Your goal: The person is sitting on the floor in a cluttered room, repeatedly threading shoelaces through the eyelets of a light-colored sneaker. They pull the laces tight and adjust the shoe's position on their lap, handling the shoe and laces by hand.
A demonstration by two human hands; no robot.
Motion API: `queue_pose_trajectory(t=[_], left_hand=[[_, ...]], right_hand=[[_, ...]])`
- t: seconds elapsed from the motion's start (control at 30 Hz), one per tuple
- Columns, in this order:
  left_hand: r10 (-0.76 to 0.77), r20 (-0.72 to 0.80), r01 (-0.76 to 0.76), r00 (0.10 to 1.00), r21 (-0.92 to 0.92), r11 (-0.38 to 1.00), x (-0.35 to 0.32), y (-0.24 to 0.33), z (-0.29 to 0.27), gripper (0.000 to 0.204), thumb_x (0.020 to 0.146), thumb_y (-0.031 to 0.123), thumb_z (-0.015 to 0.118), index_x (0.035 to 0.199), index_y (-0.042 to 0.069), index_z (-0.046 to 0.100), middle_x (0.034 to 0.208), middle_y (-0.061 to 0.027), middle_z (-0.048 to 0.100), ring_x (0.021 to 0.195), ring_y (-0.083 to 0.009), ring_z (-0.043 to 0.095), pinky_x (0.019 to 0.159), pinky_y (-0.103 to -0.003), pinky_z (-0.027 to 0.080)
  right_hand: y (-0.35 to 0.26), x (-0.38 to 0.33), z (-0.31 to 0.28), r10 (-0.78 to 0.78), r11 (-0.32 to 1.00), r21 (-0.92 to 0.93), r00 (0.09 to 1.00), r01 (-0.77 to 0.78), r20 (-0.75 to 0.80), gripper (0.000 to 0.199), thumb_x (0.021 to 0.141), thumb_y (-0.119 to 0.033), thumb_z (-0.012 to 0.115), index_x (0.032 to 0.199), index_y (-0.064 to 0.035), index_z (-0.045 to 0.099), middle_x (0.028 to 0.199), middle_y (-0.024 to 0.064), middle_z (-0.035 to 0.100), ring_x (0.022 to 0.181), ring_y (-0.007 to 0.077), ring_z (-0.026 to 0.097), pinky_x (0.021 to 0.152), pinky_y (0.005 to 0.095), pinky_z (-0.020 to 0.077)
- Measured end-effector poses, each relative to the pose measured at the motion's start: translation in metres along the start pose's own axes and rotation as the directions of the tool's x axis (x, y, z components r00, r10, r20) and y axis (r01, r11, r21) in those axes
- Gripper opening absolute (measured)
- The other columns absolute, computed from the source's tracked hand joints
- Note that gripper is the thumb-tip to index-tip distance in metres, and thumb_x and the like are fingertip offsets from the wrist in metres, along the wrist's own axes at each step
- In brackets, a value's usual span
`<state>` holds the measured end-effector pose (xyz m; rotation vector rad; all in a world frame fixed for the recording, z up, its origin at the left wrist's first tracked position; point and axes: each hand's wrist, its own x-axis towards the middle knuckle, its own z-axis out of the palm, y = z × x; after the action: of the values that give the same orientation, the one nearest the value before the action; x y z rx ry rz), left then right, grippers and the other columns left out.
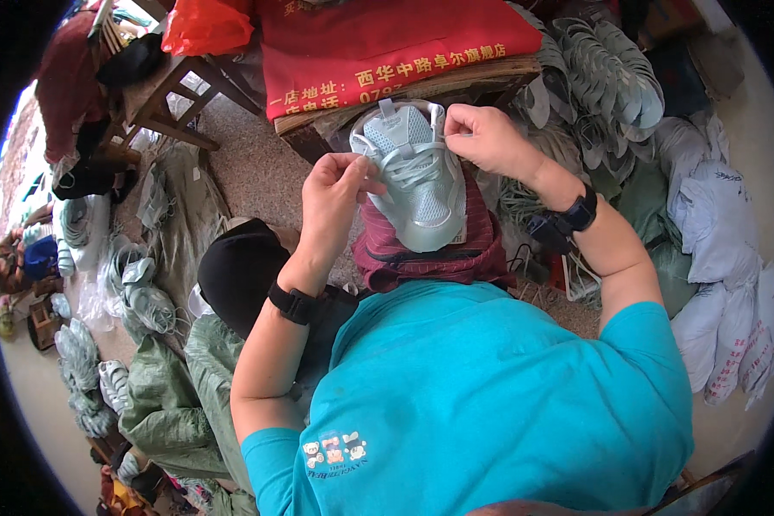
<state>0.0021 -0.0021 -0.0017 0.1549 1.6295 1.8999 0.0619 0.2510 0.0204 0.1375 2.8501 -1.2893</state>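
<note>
One pale-blue laced shoe upper (pixel 426 206) lies on a maroon striped cloth (pixel 385 249) at the person's lap, toe toward the body, near a wooden table (pixel 301 142) draped in red fabric (pixel 387 43). The left hand (pixel 337 183), fingers loosely curled, is at its left collar edge; the right hand (pixel 488 140), fingertips drawn together, is at the right. Whether either grips anything, I cannot tell.

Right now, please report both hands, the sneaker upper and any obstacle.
Left hand at left edge, right hand at right edge; grips unclear. Light-blue laced sneaker upper between them, toe toward person. Red-covered wooden table just beyond.
</note>
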Motion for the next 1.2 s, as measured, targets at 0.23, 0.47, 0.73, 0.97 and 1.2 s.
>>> queue_pose_trajectory(t=[0.23,0.47,0.73,0.97,1.2], left_hand=[[-0.12,0.008,0.118,0.993,0.121,0.986,-0.002,-0.001,0.0,0.018,0.094,0.021,0.06,0.095,0.003,0.058,0.08,-0.004,0.064,0.062,-0.0086,0.054,0.058,-0.022,0.042],[-0.079,-0.015,0.079,0.997,0.341,0.937,0.012,0.0,-0.008,0.017,0.089,0.018,0.062,0.084,0.002,0.06,0.073,-0.0018,0.06,0.061,-0.0091,0.052,0.054,-0.023,0.04],[0.392,0.183,-0.264,0.902,0.95,0.165,0.008,0.019,0.013,0.014,0.082,0.013,0.057,0.089,0.001,0.056,0.076,-0.0181,0.064,0.071,-0.0346,0.065,0.062,-0.044,0.051],[0.319,0.568,-0.54,0.759,0.822,-0.18,0.016,0.043,0.012,0.015,0.079,0.007,0.06,0.093,0.004,0.057,0.091,-0.012,0.061,0.084,-0.0327,0.065,0.074,-0.041,0.052],[0.092,0.614,-0.592,0.784,0.694,0.41,0.044,0.071,-0.016,0.023,0.082,0.007,0.071,0.101,0.003,0.06,0.1,-0.0096,0.056,0.096,-0.0255,0.06,0.082,-0.036,0.05]], right_hand=[[-0.014,0.01,-0.007,-0.013,0.958,-0.284,0.999,0.025,0.041,0.014,0.077,-0.013,0.059,0.083,-0.0004,0.058,0.068,0.011,0.063,0.061,0.0238,0.062,0.055,0.0347,0.0472],[-0.031,0.003,0.011,-0.444,0.486,-0.784,0.882,0.387,0.16,0.011,0.074,-0.008,0.059,0.083,-0.0053,0.054,0.075,0.0092,0.061,0.069,0.0276,0.064,0.063,0.0376,0.0501],[-0.052,0.01,-0.017,-0.353,0.352,-0.766,0.835,0.537,0.423,0.017,0.074,-0.008,0.06,0.09,-0.004,0.057,0.085,0.0088,0.061,0.089,0.0244,0.06,0.081,0.0363,0.0462],[-0.037,0.038,-0.04,-0.454,0.53,-0.501,0.728,0.684,0.513,0.034,0.07,-0.003,0.071,0.101,-0.0057,0.058,0.104,0.0058,0.057,0.1,0.0256,0.056,0.09,0.0376,0.0465],[-0.026,0.049,-0.049,-0.396,0.678,-0.354,0.726,0.644,0.562,0.03,0.071,-0.007,0.076,0.094,-0.0073,0.057,0.096,0.0073,0.051,0.095,0.0271,0.055,0.079,0.041,0.0484]])
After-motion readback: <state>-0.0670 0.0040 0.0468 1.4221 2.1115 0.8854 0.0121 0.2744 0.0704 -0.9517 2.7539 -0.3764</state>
